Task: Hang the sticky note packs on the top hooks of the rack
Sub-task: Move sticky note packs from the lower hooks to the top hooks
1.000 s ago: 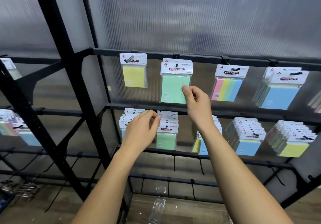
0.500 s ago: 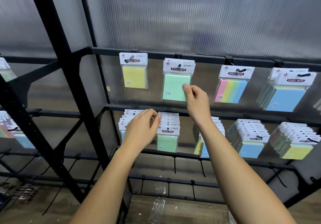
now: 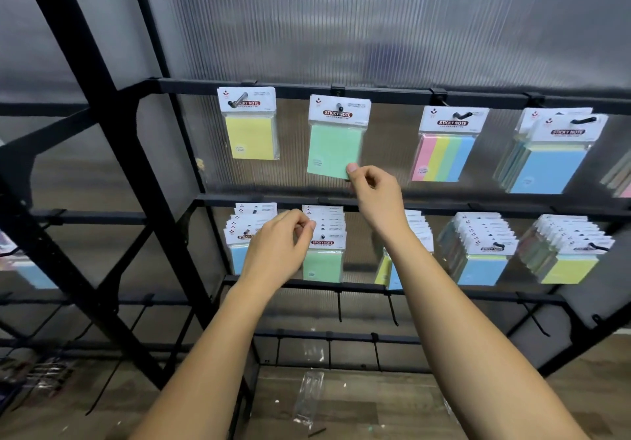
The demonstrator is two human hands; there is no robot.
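A green sticky note pack (image 3: 334, 151) hangs on the second hook of the rack's top rail (image 3: 382, 93). My right hand (image 3: 375, 193) pinches its lower right corner between thumb and fingers. My left hand (image 3: 276, 252) is lower, at the middle row. Its curled fingertips pinch the white header of a pack in the green stack (image 3: 322, 263) there. Other top hooks carry a yellow pack (image 3: 252, 137), a striped multicolour pack (image 3: 444, 158) and blue packs (image 3: 546, 163).
The middle rail holds full stacks: blue (image 3: 239, 255) on the left, blue (image 3: 481, 265) and yellow-green (image 3: 570, 265) on the right. Lower rails have bare black hooks (image 3: 339, 306). A thick black diagonal frame post (image 3: 102, 132) stands at left. A clear plastic wrapper (image 3: 309, 402) lies on the wooden floor.
The green pack has slid back along the top hook. My right hand has moved from its right edge down to its lower right corner. My left hand has stayed at the middle-row stack.
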